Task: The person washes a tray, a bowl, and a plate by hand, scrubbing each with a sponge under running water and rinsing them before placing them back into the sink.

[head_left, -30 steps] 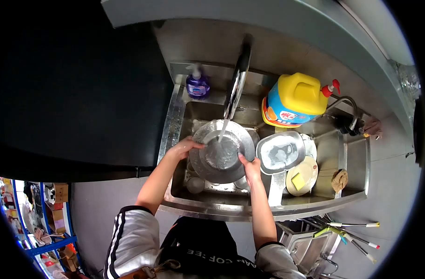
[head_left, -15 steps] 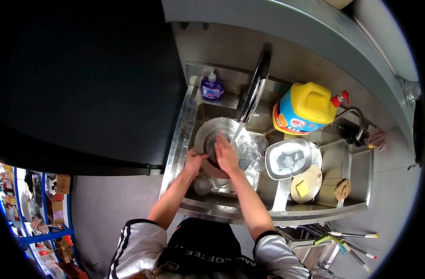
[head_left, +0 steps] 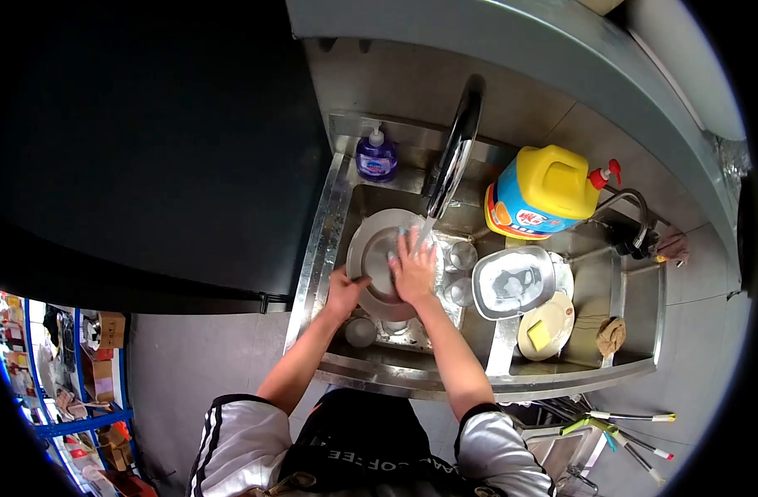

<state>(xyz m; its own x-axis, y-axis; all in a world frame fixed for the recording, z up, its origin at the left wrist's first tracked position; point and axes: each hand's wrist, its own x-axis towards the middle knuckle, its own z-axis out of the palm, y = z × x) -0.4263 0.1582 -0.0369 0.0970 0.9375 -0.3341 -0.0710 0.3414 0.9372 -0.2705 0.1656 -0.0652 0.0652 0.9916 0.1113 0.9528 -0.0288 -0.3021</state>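
Left hand: The left hand is closed on the low left edge of the metal plate and grips it.
Right hand: The right hand is open and flat, with its fingers spread. It presses on the inside of the plate.
Metal plate: It is big and round. It is between the two hands, over the sink, and it looks a bit tipped up.
Water: Water runs down from the tap and lands right by the fingertips of the right hand.
Near the right hand: Two glasses stand just beside it on its right. Past them are a metal tray and a big yellow jug.
Near the left hand: A small cup sits just below it in the sink. A purple soap bottle stands well above it on the sink edge.
Slip: I think the wet plate could slide out, because only one hand grips it, and only at the edge.
Bump: If the plate drops or swings to the right, it could hit the glasses and crack them. It could also land on the cup.
Splash: The water hits a tipped, shiny plate, so it could spray over the sink edge and onto the person's clothes or the floor.
Push: If the flat hand rubs too hard, it could twist the plate out of the left hand.
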